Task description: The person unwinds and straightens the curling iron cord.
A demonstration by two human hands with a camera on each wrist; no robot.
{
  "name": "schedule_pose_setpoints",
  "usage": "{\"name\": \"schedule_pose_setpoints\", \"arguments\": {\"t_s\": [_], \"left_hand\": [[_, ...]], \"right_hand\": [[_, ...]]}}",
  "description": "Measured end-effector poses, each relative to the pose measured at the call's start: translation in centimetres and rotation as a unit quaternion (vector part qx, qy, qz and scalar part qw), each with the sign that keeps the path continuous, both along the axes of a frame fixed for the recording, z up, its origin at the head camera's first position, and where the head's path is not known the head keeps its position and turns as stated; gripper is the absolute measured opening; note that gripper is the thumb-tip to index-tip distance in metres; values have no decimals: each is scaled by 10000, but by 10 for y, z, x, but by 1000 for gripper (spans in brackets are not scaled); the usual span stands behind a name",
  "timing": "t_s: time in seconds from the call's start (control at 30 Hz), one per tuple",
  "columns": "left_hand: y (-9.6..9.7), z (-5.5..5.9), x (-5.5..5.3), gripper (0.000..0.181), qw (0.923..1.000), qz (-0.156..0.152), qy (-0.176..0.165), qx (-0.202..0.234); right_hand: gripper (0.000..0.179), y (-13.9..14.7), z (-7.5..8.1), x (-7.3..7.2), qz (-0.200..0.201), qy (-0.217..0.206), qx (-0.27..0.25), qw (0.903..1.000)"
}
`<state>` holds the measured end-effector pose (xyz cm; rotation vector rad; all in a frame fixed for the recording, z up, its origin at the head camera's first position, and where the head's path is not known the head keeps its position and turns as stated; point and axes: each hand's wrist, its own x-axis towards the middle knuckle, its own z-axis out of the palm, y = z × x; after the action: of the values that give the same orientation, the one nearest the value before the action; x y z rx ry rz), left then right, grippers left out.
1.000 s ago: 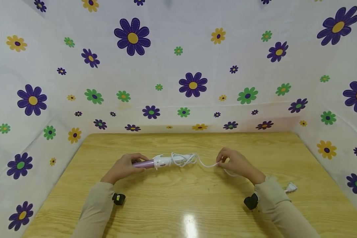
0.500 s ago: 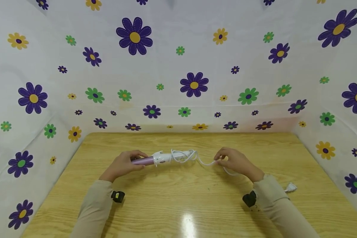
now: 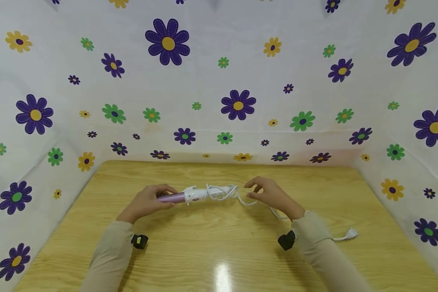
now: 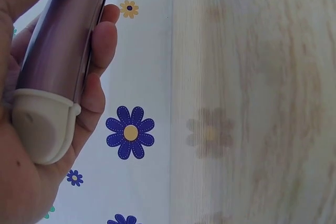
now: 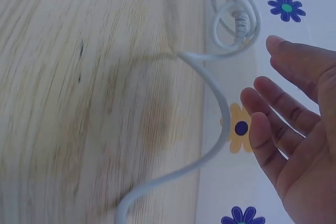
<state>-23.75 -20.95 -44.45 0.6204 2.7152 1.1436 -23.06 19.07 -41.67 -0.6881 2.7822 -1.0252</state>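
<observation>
My left hand point(image 3: 146, 202) grips the purple barrel of a curling iron point(image 3: 175, 198), its fingers wrapped round it. The barrel's white end cap lies against my palm in the left wrist view. White cord point(image 3: 220, 192) is looped round the white handle, which points to the right. My right hand point(image 3: 271, 196) is beside the handle end with thumb and fingers apart. In the right wrist view a slack length of cord point(image 5: 223, 114) hangs clear of those fingers, and nothing is between them.
The cord runs on under my right forearm to a white plug point(image 3: 351, 233) lying on the wooden table point(image 3: 190, 255). A white flower-patterned cloth point(image 3: 204, 73) stands behind and along both sides. Each wrist carries a small black camera point(image 3: 140, 241).
My right hand has released the cord and moved left toward the handle, its fingers spreading. The left hand keeps its grip on the curling iron. The head view has tilted slightly.
</observation>
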Motion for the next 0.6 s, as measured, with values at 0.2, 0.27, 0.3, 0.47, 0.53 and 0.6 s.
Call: {"name": "schedule_pose_setpoints", "arguments": {"t_s": [0.2, 0.27, 0.3, 0.47, 0.53, 0.6], "left_hand": [[-3, 0, 1, 32, 10000, 4, 67, -18], [-1, 0, 1, 31, 10000, 5, 69, -1], [0, 0, 1, 31, 10000, 4, 68, 5], [3, 1, 1, 31, 10000, 14, 57, 30], [3, 1, 2, 32, 10000, 10, 69, 40], [5, 1, 2, 32, 10000, -12, 81, 38]], "right_hand": [[28, -18, -4, -7, -252, -462, -253, 9983], [29, -19, -6, -9, -293, -544, -347, 9975], [29, -20, -6, -10, -269, -549, -375, 9974], [25, -24, -9, -14, -239, -625, -405, 9969], [22, -25, -9, -15, -227, -647, -400, 9968], [18, -26, -9, -16, -164, -614, -388, 9972]]}}
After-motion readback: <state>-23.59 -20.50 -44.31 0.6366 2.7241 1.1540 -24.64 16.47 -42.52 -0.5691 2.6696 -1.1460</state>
